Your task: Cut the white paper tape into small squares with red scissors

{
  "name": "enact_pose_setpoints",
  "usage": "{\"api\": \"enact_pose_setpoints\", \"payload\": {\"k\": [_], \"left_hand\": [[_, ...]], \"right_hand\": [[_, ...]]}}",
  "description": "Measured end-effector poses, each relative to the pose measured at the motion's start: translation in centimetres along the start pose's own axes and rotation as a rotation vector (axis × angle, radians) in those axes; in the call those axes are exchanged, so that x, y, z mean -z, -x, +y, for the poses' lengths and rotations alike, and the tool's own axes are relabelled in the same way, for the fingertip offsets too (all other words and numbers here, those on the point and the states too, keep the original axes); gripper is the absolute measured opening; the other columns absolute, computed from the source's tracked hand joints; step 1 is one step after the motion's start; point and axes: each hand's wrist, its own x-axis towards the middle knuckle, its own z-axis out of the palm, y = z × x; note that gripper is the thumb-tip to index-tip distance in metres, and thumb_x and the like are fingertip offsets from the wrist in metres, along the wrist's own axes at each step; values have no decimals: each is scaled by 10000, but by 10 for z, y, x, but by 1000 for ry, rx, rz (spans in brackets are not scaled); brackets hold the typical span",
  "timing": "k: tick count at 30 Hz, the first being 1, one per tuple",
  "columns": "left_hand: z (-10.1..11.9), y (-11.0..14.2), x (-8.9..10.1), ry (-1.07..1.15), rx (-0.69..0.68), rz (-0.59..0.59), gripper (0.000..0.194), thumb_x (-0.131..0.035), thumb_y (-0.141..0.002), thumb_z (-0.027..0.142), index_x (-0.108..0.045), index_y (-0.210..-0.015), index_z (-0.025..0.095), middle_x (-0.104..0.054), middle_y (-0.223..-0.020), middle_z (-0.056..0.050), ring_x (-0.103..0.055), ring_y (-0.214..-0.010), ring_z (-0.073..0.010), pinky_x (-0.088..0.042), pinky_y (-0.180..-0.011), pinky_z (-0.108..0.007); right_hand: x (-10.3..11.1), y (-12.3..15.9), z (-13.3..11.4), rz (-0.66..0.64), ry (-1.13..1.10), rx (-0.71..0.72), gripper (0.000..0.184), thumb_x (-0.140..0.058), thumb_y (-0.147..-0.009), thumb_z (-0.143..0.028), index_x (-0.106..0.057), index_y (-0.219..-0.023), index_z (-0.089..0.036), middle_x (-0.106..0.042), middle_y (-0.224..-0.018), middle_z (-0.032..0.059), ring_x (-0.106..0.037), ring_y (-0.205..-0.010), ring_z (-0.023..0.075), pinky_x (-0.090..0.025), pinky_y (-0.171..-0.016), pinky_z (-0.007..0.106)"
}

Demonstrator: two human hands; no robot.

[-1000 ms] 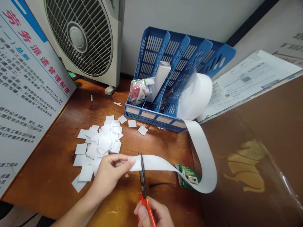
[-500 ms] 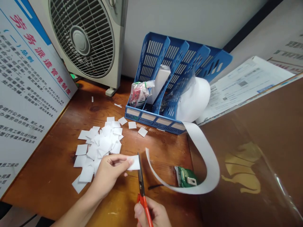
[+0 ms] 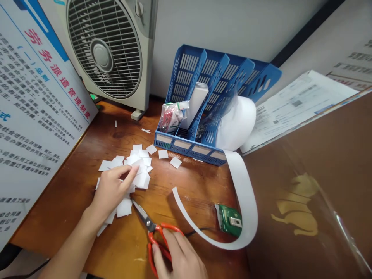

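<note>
Two hands, one pair of scissors

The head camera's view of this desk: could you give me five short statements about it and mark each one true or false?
1. The right hand holds the red-handled scissors. True.
2. The left hand is inside the blue rack. False: it is at the pile of white paper squares.
3. The white strip curves from the rack to a loose end. True.
4. The green case sits under the fan. False: it lies on the wooden desk, near the strip.
5. Every square is in the pile. False: some lie apart, nearer the rack.
</note>
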Motion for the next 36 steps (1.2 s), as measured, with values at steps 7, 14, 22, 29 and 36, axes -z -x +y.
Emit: {"api": "enact_pose_setpoints", "payload": {"k": [7,14,22,29,36], "left_hand": [[-7,-10,4,-100,-107,79,352,-582,-980,310,-691,-674,173,-669,-779,-42,-603,-752,-182,-409,-719,-286],[15,2,2,280,60,44,202,-757,-858,373,-776,-751,202,-707,-1065,-76,-640,-818,-189,-496,-728,-291],[31,19,-21,735,334,-463,251,-839,-768,361,-698,-685,170,-635,-1301,-133,-645,-1146,-282,-520,-845,-313],[27,19,-38,839,502,-597,311,-888,-698,290,-604,-695,161,-668,-698,-6,-627,-641,-140,-438,-623,-230],[34,25,-47,900,489,-454,360,-887,-738,285,-641,-974,168,-685,-664,43,-586,-582,-95,-429,-605,-194]], "right_hand": [[33,-53,23,208,143,-74,190,-658,-901,-178,-585,-1076,-169,-645,-1011,129,-562,-931,314,-447,-831,438],[27,-80,41,12,193,-86,275,-481,-786,33,-443,-816,-238,-562,-853,58,-511,-769,255,-306,-624,351],[50,-105,41,-79,-65,68,268,-537,-758,-26,-375,-806,-234,-517,-791,-33,-477,-724,167,-332,-660,286],[53,-98,44,-106,-210,166,243,-481,-733,4,-391,-777,-218,-503,-780,-28,-434,-738,161,-300,-700,304],[64,-95,42,-141,-317,67,151,-581,-840,-153,-491,-942,-218,-558,-856,-16,-487,-789,191,-334,-748,324]]}}
